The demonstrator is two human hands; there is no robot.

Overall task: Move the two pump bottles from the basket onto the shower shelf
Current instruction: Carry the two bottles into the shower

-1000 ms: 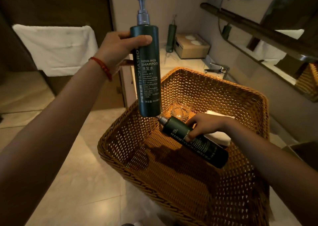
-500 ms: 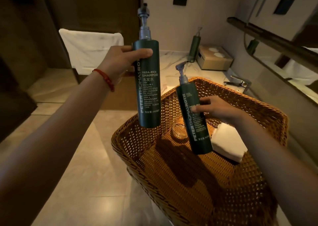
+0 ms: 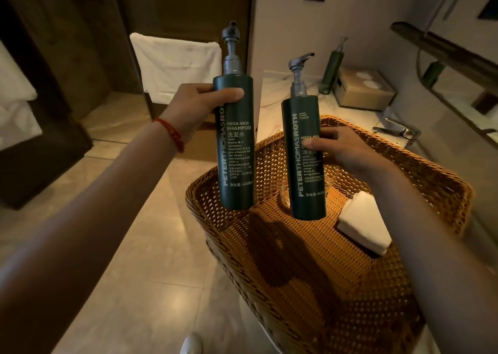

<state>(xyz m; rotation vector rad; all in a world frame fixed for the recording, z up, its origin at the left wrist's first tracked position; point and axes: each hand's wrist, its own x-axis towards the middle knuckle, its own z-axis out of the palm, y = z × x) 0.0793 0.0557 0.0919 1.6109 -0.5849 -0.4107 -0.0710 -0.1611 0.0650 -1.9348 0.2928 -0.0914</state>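
Note:
Two dark green pump bottles are held upright in the air above a brown wicker basket (image 3: 442,181). My left hand (image 3: 194,106) grips the shampoo bottle (image 3: 237,170) near its top, left of the basket's near-left rim. My right hand (image 3: 342,149) grips the second pump bottle (image 3: 299,127) around its middle, over the basket's inside. Neither bottle touches the basket. The shower shelf cannot be made out.
A folded white cloth (image 3: 363,224) and a clear glass (image 3: 285,197) lie in the basket. Behind it a counter carries a third green bottle (image 3: 332,65), a tissue box (image 3: 363,89) and a tap (image 3: 396,130). A white towel (image 3: 175,65) hangs at the back left above the tiled floor (image 3: 134,273).
My right hand lifted the second bottle from lying in the basket and stood it upright beside the shampoo bottle. The view swung to the left and up.

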